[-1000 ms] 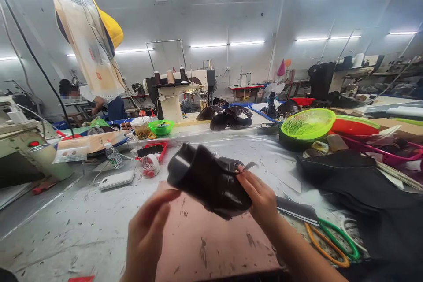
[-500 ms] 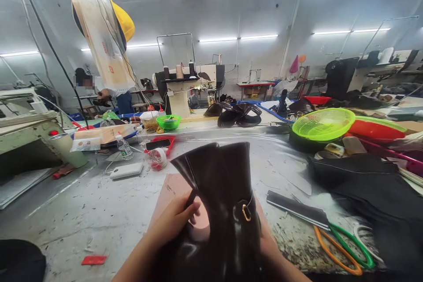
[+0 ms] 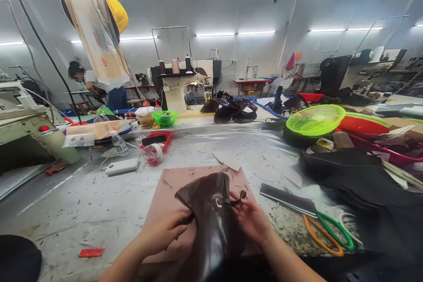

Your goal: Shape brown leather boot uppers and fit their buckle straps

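Note:
A glossy dark brown leather boot upper [image 3: 211, 224] lies low in front of me, partly over a pinkish board [image 3: 167, 189]. Its flared top points away from me. A narrow strap with a small gold buckle [image 3: 218, 202] crosses it near the top. My left hand [image 3: 165, 231] pinches the upper's left edge between thumb and fingers. On the other side, my right hand [image 3: 253, 218] has its fingers at the loose strap end [image 3: 242, 197], which sticks out to the right. The near end of the upper runs into shadow at the bottom of the view.
Scissors with orange and green handles [image 3: 330, 233] lie to the right, by black material [image 3: 350, 185]. Left are a white power bank [image 3: 122, 166], a bottle [image 3: 119, 144] and a red tray [image 3: 168, 141]. A sewing machine [image 3: 175, 94] stands behind; a person [image 3: 99, 86] works far left.
The boot upper has come down and tipped lower, uncovering more of the pinkish board. My right hand has moved up from its lower right side to the strap end.

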A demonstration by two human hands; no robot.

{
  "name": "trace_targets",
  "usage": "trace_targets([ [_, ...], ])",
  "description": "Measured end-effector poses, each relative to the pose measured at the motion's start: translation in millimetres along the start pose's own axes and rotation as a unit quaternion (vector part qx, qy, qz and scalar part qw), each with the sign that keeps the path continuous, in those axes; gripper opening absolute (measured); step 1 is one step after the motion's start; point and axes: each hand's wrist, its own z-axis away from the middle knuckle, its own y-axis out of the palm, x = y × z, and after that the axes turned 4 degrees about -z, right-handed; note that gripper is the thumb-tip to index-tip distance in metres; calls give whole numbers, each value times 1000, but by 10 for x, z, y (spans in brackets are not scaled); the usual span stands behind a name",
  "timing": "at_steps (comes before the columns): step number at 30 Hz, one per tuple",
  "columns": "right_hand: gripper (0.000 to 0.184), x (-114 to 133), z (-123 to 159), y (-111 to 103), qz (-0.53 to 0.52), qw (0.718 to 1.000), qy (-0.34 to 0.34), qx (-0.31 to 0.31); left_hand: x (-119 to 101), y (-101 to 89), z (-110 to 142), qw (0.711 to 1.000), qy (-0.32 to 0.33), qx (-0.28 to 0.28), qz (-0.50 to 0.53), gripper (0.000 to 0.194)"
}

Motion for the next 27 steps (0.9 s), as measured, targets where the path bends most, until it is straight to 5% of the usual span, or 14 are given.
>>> trace_targets([
  [6,30,267,-171,-25,68,973,-205,-81,149,-113,179,998,-35,-36,32,31],
  [12,41,479,-121,-172,78,933,-272,-223,415,-153,329,994,-103,-35,4,28],
  [16,39,619,-70,-254,33,940,-284,-186,562,-138,370,993,-104,-18,49,31],
  [20,34,780,26,-344,141,931,-316,-119,701,-139,411,976,-67,-41,201,42],
  [22,37,838,89,-351,226,904,-335,-140,721,-123,421,959,-51,-54,272,39],
  [26,38,898,186,-257,385,795,-406,-233,622,-33,358,908,-4,-61,414,33],
  [27,38,910,202,-220,394,792,-404,-231,579,-4,321,892,10,-57,448,36],
])
